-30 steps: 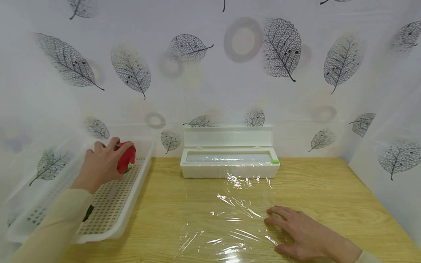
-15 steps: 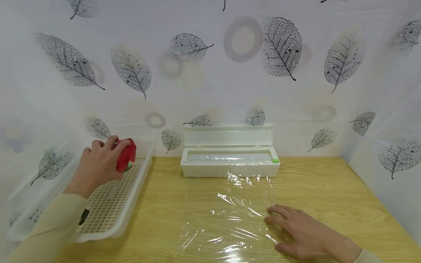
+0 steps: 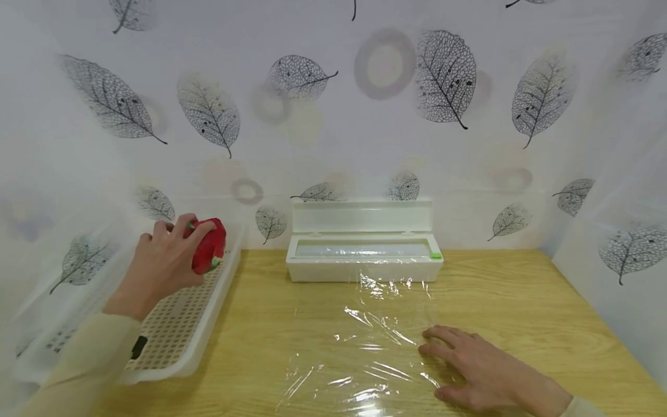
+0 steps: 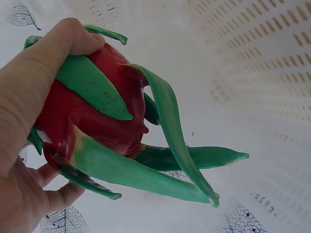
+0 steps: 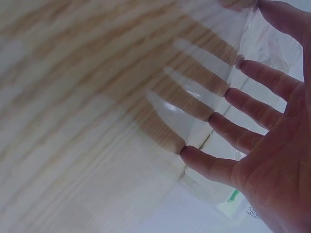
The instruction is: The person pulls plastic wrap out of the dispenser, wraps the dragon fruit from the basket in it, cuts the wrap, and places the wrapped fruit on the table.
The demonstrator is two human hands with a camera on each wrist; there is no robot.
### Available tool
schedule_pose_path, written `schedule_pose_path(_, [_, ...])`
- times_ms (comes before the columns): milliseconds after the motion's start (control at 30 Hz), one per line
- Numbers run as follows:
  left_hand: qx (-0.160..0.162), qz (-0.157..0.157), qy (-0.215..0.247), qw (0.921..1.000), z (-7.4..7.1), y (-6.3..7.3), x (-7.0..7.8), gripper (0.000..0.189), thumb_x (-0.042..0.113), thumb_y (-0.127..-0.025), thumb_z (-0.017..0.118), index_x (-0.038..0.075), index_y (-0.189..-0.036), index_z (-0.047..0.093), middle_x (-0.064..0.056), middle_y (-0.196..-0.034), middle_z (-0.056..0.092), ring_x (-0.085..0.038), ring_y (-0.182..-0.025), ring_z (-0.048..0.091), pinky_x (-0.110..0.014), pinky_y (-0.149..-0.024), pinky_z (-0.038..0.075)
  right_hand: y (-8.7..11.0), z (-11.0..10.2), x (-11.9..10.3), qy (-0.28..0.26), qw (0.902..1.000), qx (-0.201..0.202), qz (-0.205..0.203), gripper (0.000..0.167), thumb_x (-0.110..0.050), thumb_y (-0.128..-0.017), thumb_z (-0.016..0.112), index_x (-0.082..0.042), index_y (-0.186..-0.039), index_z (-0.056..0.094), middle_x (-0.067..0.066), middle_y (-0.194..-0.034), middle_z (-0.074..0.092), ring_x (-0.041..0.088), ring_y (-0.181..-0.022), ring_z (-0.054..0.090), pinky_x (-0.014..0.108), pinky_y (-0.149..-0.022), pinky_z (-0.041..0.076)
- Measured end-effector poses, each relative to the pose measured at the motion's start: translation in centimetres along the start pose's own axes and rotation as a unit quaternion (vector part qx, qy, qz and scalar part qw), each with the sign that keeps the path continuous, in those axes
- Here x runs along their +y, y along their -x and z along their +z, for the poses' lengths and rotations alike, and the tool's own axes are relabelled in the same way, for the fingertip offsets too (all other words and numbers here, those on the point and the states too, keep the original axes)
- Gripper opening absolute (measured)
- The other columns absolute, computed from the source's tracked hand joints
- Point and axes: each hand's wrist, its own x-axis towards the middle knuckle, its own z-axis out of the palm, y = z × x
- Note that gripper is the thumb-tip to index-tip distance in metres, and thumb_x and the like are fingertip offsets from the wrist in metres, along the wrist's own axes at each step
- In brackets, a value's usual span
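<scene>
My left hand (image 3: 158,260) grips a red dragon fruit (image 3: 209,252) over the far part of the white basket. The left wrist view shows the dragon fruit (image 4: 109,121) with long green scales, the thumb across its top and other fingers partly hidden behind it. Clear cling film (image 3: 365,353) stretches over the table from a white dispenser box (image 3: 365,271) with a raised lid. At the film's right edge, my right hand (image 3: 482,370) rests its spread fingertips on the table; the right wrist view shows that hand (image 5: 272,160) with fingers nearly straight.
The white perforated basket (image 3: 216,313) stands on the left of the wooden table (image 3: 547,301). A small dark item (image 3: 138,347) shows beside the left sleeve. Leaf-patterned sheeting (image 3: 339,139) hangs behind and at both sides. A green slider (image 3: 435,255) sits on the dispenser's right end.
My left hand, still holding the dragon fruit, has shifted a little to the right over the basket. The right hand, film and dispenser stay as they were.
</scene>
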Motion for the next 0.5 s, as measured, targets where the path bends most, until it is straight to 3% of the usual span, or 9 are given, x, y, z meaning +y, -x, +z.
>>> schedule_pose_path(233, [0.015,-0.001,0.002,0.9999,-0.7,0.1,0.5,0.088,0.034,-0.061,0.088,0.015,-0.138,0.05,-0.021,-0.135,0.047,-0.054,-0.102,0.054,-0.064,-0.066,0.056,-0.1,0.0,0.1,0.001,1.0,0.001,-0.005,0.059,-0.063,-0.086,0.069,-0.032,-0.135,0.059,0.0,-0.141,0.058,0.028,-0.122,0.062,0.052,-0.083,0.057])
schedule_pose_path(500, [0.056,0.018,0.012,0.9982,-1.7,0.1,1.2,0.093,0.032,-0.057,0.092,0.016,-0.138,0.05,-0.022,-0.135,0.048,-0.055,-0.1,0.055,-0.066,-0.065,0.055,0.0,0.1,0.0,0.001,1.0,0.003,0.001,0.057,-0.064,-0.086,0.07,-0.033,-0.133,0.06,-0.002,-0.14,0.058,0.025,-0.122,0.062,0.051,-0.083,0.057])
